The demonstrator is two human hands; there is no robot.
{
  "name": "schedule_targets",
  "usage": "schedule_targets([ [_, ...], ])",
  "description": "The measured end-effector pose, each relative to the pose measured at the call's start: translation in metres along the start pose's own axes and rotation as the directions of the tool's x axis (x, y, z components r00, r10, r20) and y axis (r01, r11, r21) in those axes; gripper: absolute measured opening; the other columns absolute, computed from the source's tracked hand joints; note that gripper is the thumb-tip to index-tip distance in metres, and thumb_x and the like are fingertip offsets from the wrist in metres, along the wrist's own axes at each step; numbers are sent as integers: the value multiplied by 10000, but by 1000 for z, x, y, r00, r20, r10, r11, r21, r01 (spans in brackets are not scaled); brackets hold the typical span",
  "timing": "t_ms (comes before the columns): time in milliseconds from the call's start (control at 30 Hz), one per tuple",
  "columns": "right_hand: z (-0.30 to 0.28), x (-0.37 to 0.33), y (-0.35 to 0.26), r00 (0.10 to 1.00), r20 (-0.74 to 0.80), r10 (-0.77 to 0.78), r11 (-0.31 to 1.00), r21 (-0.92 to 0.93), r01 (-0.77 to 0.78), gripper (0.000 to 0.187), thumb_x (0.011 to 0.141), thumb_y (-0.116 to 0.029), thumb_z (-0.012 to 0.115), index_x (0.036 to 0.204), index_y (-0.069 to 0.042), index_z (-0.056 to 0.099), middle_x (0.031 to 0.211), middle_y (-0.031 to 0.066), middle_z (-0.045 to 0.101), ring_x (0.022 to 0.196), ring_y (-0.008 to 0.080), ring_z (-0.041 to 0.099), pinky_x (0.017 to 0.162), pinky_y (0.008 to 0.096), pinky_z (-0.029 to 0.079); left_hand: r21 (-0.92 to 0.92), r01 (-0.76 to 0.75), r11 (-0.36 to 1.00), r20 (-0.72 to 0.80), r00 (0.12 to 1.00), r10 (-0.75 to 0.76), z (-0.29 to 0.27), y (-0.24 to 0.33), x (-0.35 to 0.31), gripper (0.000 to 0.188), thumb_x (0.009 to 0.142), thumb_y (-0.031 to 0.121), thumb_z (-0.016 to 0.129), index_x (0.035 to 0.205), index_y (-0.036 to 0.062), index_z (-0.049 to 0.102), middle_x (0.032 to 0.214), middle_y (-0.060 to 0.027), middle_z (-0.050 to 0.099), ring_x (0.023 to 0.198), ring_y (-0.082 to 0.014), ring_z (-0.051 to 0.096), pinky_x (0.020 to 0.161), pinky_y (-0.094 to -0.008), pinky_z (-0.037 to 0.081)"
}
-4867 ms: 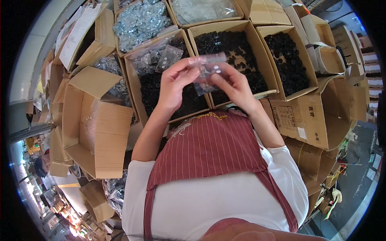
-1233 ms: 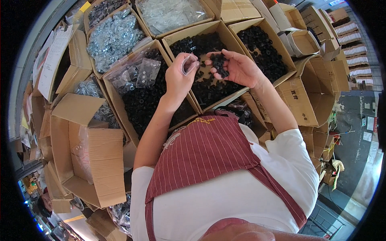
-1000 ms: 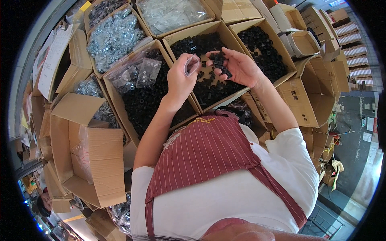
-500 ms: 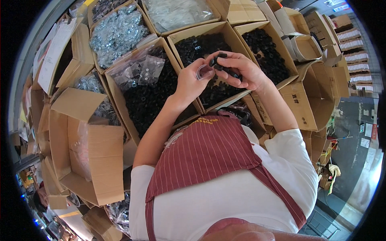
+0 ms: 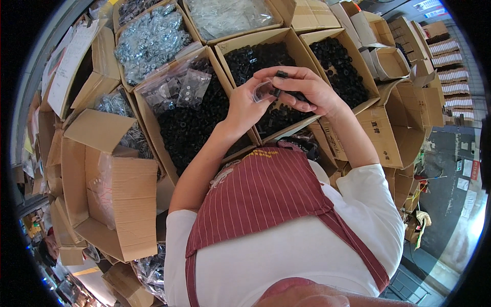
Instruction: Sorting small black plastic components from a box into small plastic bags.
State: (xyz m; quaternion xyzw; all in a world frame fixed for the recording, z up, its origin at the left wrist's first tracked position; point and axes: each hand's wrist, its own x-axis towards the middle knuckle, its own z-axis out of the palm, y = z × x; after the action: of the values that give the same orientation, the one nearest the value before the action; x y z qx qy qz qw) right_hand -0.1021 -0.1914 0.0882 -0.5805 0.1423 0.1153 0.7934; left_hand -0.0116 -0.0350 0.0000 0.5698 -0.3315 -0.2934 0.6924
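A small clear plastic bag (image 5: 262, 92) is held in my left hand (image 5: 240, 108), its mouth turned toward my right hand. Between thumb and fingers of my right hand (image 5: 318, 91) is a small black part (image 5: 281, 74). More black pieces (image 5: 295, 95) lie tucked in the curled fingers of that hand. One dark piece is right at the bag's edge; whether it is inside I cannot tell. Both hands are above an open carton (image 5: 221, 52) of loose black parts, close together.
To the left, another carton holds black rings (image 5: 189, 125) with filled clear bags (image 5: 193, 88) on top. Further off are bagged metal parts (image 5: 152, 45) and clear bags (image 5: 230, 19). A carton of black parts (image 5: 335, 64) stands right. Empty-looking open boxes (image 5: 135, 204) flank me.
The black parts in my right hand have shifted against the bag's mouth. The clear bag shows spread wider than before. My arms have barely moved.
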Motion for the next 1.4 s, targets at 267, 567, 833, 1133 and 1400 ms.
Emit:
schedule_targets([
  [267, 4, 1, -5, 999, 27, -45, 996, -75, 47, 376, 1011, -259, 608, 1331, -63, 623, 581, -16, 532, 386, 4, 353, 364, 170, 244, 147, 4, 989, 12, 1000, -5, -1, -4, 0, 302, 891, 17, 683, 1187, -4, 626, 1010, -36, 674, 941, -103, 631, 840, -271, 494],
  [567, 9, -1, -9, 994, 70, -89, 851, -514, 112, 361, 974, -165, 629, 1328, -94, 632, 617, -19, 544, 481, 3, 421, 411, 189, 294, 164, 26, 986, 3, 1000, -26, -1, -6, 0, 316, 864, -7, 688, 1173, -8, 625, 1028, -51, 688, 956, -113, 640, 848, -271, 501],
  [833, 1, -2, -18, 998, -7, -59, 986, -154, 57, 450, 925, -76, 544, 1371, -26, 557, 933, 49, 632, 560, 37, 454, 414, 196, 284, 28, 84, 996, -34, 996, -83, 0, -5, 1, 283, 867, -19, 668, 1143, 24, 624, 987, -15, 644, 918, -86, 601, 830, -255, 482],
  [1133, 14, -2, -14, 985, 57, -165, 957, -231, 174, 603, 792, 24, 480, 1387, -32, 559, 1027, 69, 683, 535, 37, 430, 451, 196, 331, -12, 96, 995, 52, 994, -96, 6, 3, -1, 414, 899, -11, 667, 1300, 28, 568, 954, -6, 617, 916, -93, 602, 824, -254, 485],
  [1400, 12, 3, -18, 988, 31, -151, 980, -128, 154, 597, 788, -78, 539, 1382, -20, 561, 1272, 87, 624, 682, 59, 521, 590, 212, 444, -42, 72, 997, 19, 997, -71, 5, -9, 1, 235, 899, -60, 654, 1110, 14, 582, 984, -49, 657, 992, -138, 659, 898, -288, 513],
])
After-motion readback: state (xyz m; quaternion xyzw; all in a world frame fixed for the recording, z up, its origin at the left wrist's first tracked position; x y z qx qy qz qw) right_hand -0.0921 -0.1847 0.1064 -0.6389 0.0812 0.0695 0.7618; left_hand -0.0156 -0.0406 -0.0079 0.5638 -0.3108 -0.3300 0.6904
